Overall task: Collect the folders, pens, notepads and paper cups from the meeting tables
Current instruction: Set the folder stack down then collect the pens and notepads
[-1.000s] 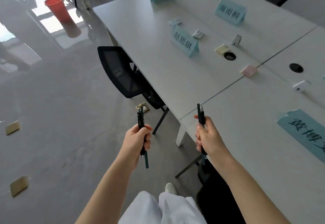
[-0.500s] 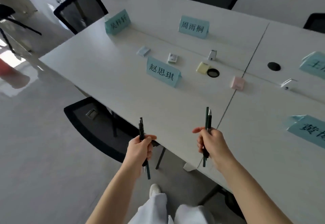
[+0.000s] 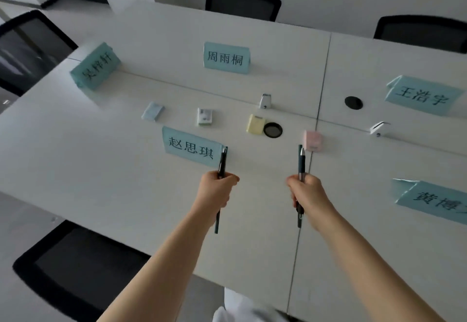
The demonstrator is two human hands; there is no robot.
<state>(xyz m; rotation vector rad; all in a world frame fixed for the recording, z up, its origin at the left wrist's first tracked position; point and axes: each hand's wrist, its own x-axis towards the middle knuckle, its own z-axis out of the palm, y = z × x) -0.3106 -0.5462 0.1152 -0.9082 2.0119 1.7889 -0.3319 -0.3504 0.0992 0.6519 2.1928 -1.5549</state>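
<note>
Left hand raised over the near part of the bench, fingers clamped in a fist on the left pens: dark pens held upright, tips showing above and below the fist. Right hand level with it and well apart, fingers clamped likewise on the right pens, also upright, directly over the seam between the two bench tops. Exact count of pens in either fist not clear; at least two in each.

Along the centre line of the bench, left to right: pale blue notepad, flat; white-green notepad, flat; yellow notepad, just beside a round cable port; pink notepad, near the seam and just beyond the tip of the right pens. Small white device upright behind the yellow notepad; second white device on the right bench top, with another black cable port behind and to its left.

Five teal name cards standing: first name card near the far left corner, second name card toward the far edge, third name card nearer the near edge and partly behind the left pens, fourth name card toward the right edge, fifth name card at the right edge, cut off by the frame.

Black mesh chairs at the far edge, the left end and the near edge.
</note>
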